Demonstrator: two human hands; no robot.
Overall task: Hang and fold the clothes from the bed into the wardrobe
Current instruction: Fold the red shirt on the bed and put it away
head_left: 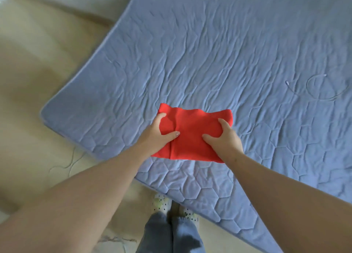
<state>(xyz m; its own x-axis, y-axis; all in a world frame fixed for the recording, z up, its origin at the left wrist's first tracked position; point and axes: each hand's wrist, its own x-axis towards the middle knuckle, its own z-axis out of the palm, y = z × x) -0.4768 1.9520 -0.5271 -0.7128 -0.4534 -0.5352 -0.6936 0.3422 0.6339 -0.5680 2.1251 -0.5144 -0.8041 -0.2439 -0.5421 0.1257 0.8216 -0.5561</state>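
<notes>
Left hand (159, 136) grips the left side of a folded red garment (190, 132), its thumb lying across the top of the cloth and its fingers curled at the far left edge. The right hand (227, 138) holds the right side in the same way, thumb stretched inward on top and fingers bent over the cloth near the far right corner. The garment is a compact rectangle with a crease running down its left part, and it sits on the bed (238, 49) near the bed's near edge, between the two hands. The bed's cover is a wrinkled, quilted pale blue. A thin white cable (322, 98) lies looped on the bed well to the right of the garment. Below, the person's grey trousers (171, 233) and patterned slippers (161, 205) stand on the beige floor (34, 85) just beside the bed.
</notes>
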